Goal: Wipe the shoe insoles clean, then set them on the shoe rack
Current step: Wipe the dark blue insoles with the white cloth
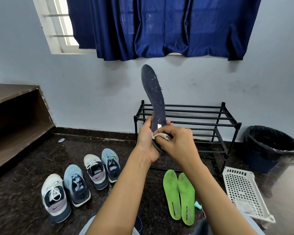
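Note:
A dark navy insole [154, 92] speckled with white bits stands upright in front of me, its heel end gripped in my left hand [147, 141]. My right hand [176, 141] pinches a small pale cloth [159, 136] against the insole's heel end. Two bright green insoles [178, 194] lie side by side on the dark floor below my right arm. The black metal shoe rack [202, 119] stands against the wall behind my hands, its bars bare.
Several sneakers [78, 185] sit in a row on the floor at left. A white plastic basket [241, 189] lies at right, a black-lined bin [268, 146] beyond it. A wooden shelf unit [15, 119] is at far left. Another dark insole [138, 223] lies near my knees.

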`<state>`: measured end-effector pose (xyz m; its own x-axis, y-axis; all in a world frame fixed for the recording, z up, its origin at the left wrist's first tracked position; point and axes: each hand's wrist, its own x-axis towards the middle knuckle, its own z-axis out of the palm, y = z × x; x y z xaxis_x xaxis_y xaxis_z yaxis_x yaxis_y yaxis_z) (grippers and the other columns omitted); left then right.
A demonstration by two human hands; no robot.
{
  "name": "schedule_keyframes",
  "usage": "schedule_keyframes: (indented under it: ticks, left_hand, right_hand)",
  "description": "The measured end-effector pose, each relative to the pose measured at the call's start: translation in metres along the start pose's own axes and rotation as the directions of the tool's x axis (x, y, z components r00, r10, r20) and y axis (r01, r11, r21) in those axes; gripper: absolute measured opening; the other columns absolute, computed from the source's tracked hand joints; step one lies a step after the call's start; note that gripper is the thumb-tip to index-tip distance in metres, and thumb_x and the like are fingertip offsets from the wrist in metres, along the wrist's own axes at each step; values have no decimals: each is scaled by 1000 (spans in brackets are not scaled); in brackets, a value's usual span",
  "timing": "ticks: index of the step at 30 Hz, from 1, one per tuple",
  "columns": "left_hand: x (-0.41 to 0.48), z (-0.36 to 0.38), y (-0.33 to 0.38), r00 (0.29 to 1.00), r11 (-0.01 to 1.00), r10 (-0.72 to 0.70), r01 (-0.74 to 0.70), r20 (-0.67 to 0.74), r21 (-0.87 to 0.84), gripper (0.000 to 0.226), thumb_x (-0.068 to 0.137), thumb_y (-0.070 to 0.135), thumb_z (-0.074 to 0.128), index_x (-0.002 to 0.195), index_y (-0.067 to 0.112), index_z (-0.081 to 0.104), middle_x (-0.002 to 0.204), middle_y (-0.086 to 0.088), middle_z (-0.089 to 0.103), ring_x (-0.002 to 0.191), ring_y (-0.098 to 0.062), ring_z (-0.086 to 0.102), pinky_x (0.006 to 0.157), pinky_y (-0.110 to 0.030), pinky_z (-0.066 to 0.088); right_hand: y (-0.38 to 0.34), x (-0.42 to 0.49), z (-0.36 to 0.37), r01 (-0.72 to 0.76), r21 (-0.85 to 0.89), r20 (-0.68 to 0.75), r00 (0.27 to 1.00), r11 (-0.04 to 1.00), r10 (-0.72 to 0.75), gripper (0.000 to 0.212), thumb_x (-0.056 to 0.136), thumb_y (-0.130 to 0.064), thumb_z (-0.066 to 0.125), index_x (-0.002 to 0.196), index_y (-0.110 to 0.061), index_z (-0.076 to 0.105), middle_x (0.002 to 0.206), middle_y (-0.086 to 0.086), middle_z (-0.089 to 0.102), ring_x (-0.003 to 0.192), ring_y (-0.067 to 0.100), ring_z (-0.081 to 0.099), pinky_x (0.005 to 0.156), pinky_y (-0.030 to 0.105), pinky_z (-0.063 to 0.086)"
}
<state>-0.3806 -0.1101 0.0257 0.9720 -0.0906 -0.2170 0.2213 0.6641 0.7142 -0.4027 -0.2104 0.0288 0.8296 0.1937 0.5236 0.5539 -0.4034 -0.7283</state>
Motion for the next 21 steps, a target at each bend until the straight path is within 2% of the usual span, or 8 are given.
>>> schedule_keyframes:
  ticks: [4,6,13,17,21]
  left_hand:
    - [-5,4,-8,1000,1000,2,-2,14,-6,48,99,52,37,87,15,65,75,-2,69,67,-15,67,64,-27,50]
    - [-6,8,-11,1000,1000,-5,5,16,-28,48,100,51,37,87,15,65,74,-4,70,68,-17,68,66,-28,50]
    - [3,2,-3,999,999,-37,37,-7,10,58,97,60,30,86,13,62,79,-2,62,67,-16,62,61,-25,48]
    - [1,4,-10,1000,1000,-14,14,0,-20,61,99,60,31,82,14,67,75,-5,69,65,-18,68,66,-30,50]
    - [2,4,-16,1000,999,-12,13,21,-50,59,100,58,29,92,13,67,79,-8,72,72,-21,71,69,-32,51]
  right_hand:
    - [1,16,2,87,-89,-121,988,992,-98,16,72,-6,66,79,-18,75,75,-3,72,71,5,61,63,5,40]
    - [2,21,3,96,-107,-163,980,990,-113,15,72,-6,66,79,-16,74,76,-3,72,70,5,62,65,6,41]
    - [4,5,-4,3,-34,16,1000,999,-3,24,72,-2,68,78,-23,75,79,1,70,70,7,62,62,5,40]
    - [2,14,-1,19,-101,-79,996,995,-27,18,73,-5,69,78,-21,75,74,-3,71,68,6,61,63,5,39]
    - [3,19,1,22,-105,-168,985,994,-40,15,74,-5,68,79,-18,75,75,-5,71,69,6,62,65,6,40]
